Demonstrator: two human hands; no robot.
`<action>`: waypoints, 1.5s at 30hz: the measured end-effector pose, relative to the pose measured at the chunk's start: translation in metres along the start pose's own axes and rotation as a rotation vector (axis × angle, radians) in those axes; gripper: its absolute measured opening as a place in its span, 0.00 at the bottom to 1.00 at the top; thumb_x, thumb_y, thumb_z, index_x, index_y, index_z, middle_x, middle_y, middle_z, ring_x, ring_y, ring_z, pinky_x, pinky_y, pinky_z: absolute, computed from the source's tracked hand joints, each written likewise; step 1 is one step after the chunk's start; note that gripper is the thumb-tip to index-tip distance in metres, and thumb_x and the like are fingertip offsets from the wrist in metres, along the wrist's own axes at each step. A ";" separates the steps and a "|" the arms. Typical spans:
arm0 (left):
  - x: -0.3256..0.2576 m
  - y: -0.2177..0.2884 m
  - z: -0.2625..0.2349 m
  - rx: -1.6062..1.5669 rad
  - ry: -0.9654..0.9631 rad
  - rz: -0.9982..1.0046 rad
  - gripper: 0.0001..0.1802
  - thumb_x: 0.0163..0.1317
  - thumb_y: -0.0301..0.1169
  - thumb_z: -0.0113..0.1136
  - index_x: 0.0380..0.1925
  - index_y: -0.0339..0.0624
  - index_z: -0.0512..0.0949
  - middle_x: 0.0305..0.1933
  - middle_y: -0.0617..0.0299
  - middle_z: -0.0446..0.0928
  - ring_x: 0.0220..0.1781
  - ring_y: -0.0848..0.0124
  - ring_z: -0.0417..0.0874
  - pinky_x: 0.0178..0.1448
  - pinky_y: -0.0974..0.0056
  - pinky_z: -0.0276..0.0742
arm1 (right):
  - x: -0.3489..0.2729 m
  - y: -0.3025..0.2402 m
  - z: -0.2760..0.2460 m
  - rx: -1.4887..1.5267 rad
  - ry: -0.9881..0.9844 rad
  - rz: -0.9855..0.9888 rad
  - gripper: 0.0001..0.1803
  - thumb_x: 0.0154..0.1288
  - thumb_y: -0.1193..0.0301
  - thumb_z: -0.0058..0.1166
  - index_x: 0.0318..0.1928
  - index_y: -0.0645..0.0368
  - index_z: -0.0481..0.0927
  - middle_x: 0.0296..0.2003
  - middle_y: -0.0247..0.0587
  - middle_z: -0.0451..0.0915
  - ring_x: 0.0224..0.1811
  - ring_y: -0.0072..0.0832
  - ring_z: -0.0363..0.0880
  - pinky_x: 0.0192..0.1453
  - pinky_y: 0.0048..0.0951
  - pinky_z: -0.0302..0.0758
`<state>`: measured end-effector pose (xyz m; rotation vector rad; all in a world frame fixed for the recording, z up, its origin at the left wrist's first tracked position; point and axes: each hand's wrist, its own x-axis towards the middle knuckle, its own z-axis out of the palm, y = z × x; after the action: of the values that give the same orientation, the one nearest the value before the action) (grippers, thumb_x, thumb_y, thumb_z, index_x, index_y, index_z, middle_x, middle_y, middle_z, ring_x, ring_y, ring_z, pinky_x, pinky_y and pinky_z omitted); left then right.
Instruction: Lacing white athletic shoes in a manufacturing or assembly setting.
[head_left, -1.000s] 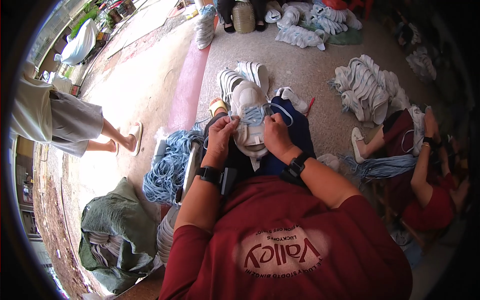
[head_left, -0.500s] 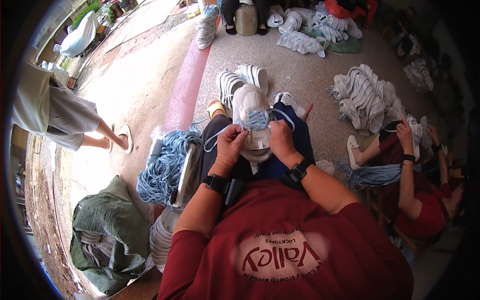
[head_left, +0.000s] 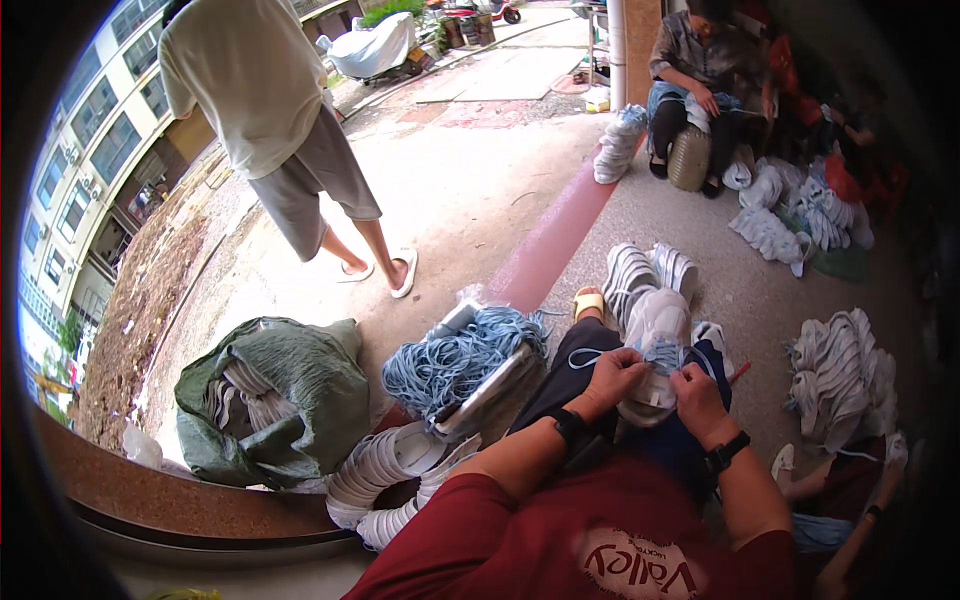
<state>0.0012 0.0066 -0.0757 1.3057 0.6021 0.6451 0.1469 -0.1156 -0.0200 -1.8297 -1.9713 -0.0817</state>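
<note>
A white sneaker (head_left: 658, 312) rests on my lap, its toe away from me, with light blue laces (head_left: 663, 352) crossing its upper. To the left of its opening, my left hand (head_left: 616, 376) is closed in a pinch on a shoelace, and a loop of blue lace (head_left: 580, 352) stands out beyond the fingers. At the shoe's right side my right hand (head_left: 698, 396) is pinched too, with lace (head_left: 706, 358) showing above it. The fingertips hide the exact spots where the lace is gripped. Both hands are close to the shoe's tongue.
A tray (head_left: 492, 392) heaped with blue laces (head_left: 460, 360) is at my left, near nested white shoes (head_left: 385, 465) and a green sack (head_left: 330, 400). More shoes (head_left: 845, 375) are stacked at right. One person (head_left: 270, 100) stands ahead left; another (head_left: 715, 60) sits at the back.
The view has swung left, so the scene sits further right in the picture. My hands remain pinched at the shoe's laces, and the standing person shows more fully.
</note>
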 end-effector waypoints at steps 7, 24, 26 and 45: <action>0.002 -0.010 -0.008 -0.097 0.022 0.020 0.06 0.57 0.28 0.60 0.24 0.39 0.76 0.23 0.73 0.73 0.26 0.85 0.68 0.31 0.76 0.66 | 0.020 -0.020 -0.020 -0.091 -0.047 -0.283 0.02 0.46 0.78 0.48 0.24 0.62 0.72 0.31 0.49 0.70 0.33 0.43 0.70 0.37 0.38 0.70; -0.008 0.012 -0.011 -0.193 0.037 -0.107 0.09 0.58 0.27 0.59 0.20 0.45 0.73 0.19 0.75 0.68 0.20 0.85 0.63 0.25 0.77 0.58 | 0.014 -0.024 0.027 0.224 0.161 0.106 0.05 0.51 0.77 0.53 0.31 0.60 0.78 0.31 0.44 0.70 0.35 0.39 0.71 0.41 0.37 0.67; -0.008 0.014 -0.010 -0.123 0.046 -0.085 0.09 0.58 0.27 0.59 0.20 0.44 0.73 0.19 0.75 0.68 0.20 0.85 0.63 0.25 0.77 0.58 | 0.013 -0.023 0.029 0.218 0.168 0.123 0.08 0.50 0.78 0.54 0.33 0.60 0.79 0.31 0.44 0.70 0.35 0.39 0.71 0.42 0.36 0.67; -0.005 0.018 0.000 0.439 0.215 0.056 0.07 0.51 0.28 0.63 0.26 0.35 0.77 0.20 0.62 0.77 0.22 0.75 0.75 0.29 0.69 0.72 | 0.011 -0.020 0.041 0.289 0.202 0.213 0.12 0.51 0.80 0.50 0.36 0.60 0.81 0.34 0.44 0.73 0.37 0.41 0.71 0.43 0.36 0.66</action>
<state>-0.0037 0.0053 -0.0581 1.6779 0.9215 0.7306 0.1159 -0.0937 -0.0473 -1.7527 -1.5538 0.0780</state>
